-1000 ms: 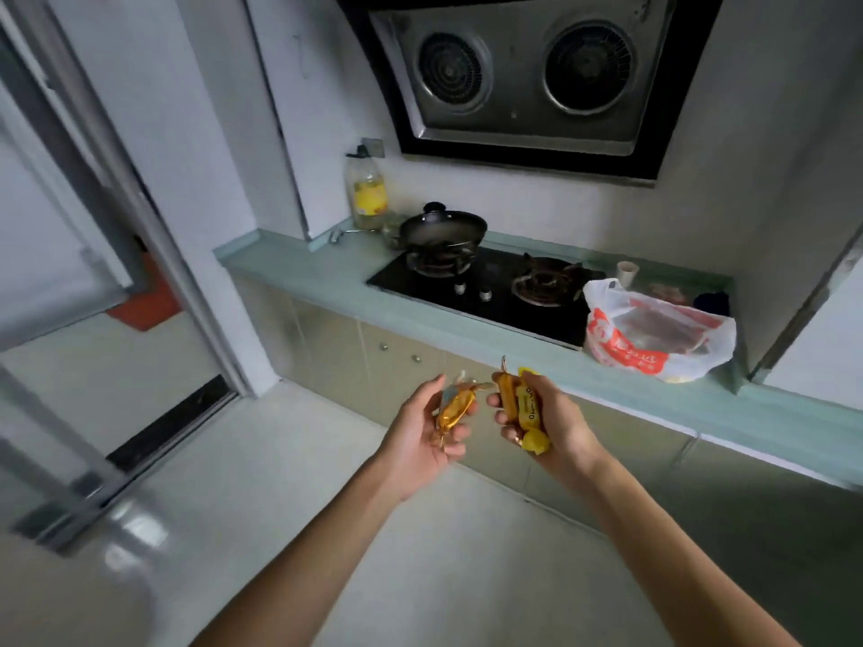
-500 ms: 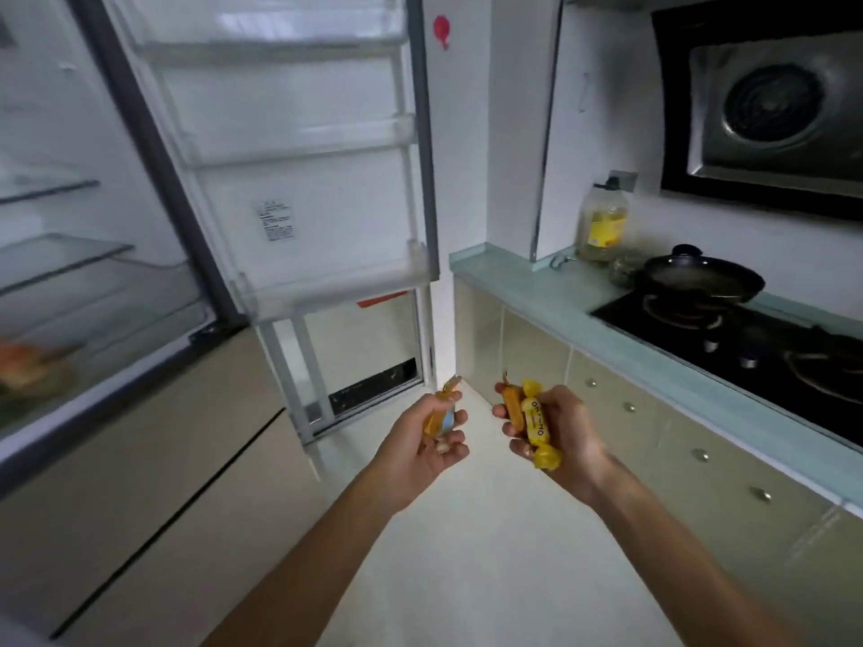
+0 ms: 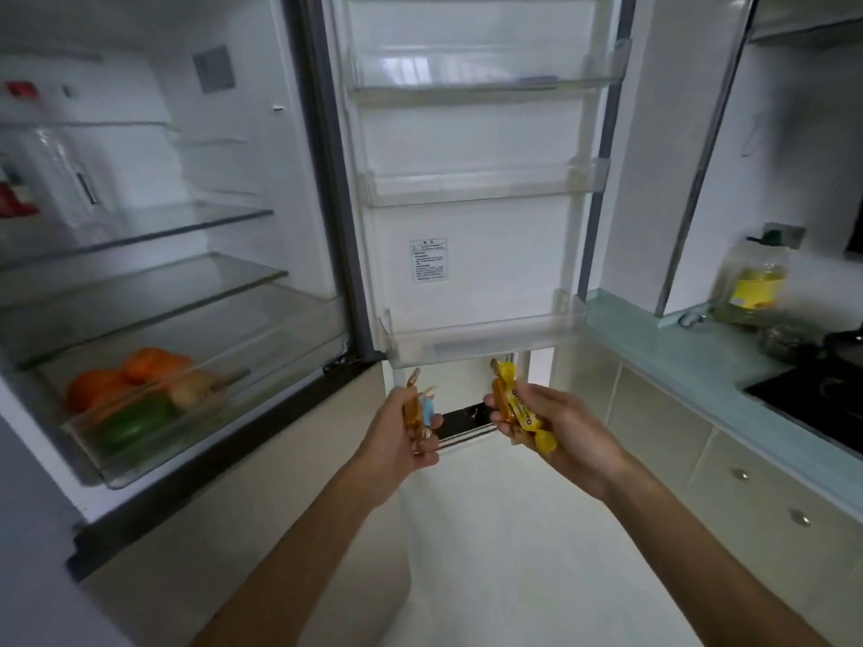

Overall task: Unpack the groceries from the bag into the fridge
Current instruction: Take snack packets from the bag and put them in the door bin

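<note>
Fingers of left hand (image 3: 397,441) curled on amber-wrapped snack (image 3: 417,415), right hand (image 3: 555,429) on yellow-wrapped sausages (image 3: 518,408). Swung from stove toward open fridge; lowest door bin (image 3: 485,336) at 12 o'clock, ready for loading.

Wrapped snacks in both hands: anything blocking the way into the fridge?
Nothing visible. The fridge door is swung open, its lowest door bin just above the left hand and right hand. Both hold wrapped snacks; only air lies between.
</note>
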A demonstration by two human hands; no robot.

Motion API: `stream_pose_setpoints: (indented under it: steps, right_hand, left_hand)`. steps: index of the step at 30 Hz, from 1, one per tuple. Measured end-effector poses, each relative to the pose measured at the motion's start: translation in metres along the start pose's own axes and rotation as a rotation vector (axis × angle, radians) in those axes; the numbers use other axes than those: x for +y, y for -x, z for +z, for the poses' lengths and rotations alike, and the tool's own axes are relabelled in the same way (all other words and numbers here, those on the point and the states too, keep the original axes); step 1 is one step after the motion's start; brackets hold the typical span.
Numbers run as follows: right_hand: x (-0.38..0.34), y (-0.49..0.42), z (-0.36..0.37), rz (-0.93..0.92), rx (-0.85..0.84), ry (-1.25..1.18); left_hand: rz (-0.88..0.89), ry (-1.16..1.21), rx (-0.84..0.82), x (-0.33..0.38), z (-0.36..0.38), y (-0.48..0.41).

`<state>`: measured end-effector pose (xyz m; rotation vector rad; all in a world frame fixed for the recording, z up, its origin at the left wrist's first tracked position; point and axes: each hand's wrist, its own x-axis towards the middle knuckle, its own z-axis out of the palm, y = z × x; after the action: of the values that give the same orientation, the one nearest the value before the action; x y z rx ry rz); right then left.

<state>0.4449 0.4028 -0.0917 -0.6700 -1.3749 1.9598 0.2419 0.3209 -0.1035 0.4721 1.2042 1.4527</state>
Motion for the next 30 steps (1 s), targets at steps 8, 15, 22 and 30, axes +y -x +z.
stream_pose_setpoints:
  steps: [8,15,22,30]
  right_hand:
    - [-0.018,-0.113,-0.005,-0.095,0.106,0.241]
    - [-0.042,-0.237,-0.037,-0.188,0.070,0.538]
    - [-0.041,-0.333,-0.066,-0.136,-0.151,1.215]
    - [-0.026,-0.369,-0.068,-0.023,-0.396,1.523]
  left_hand:
    - [0.255,-0.273,0.081,0.052,-0.016,-0.068]
    - [0.530,-0.840,0.147,0.101,-0.014,-0.156]
    - [0.614,-1.420,0.111,0.121,-0.020,-0.244]
    - [0.499,-1.599,-0.051,0.116,-0.029,-0.294]
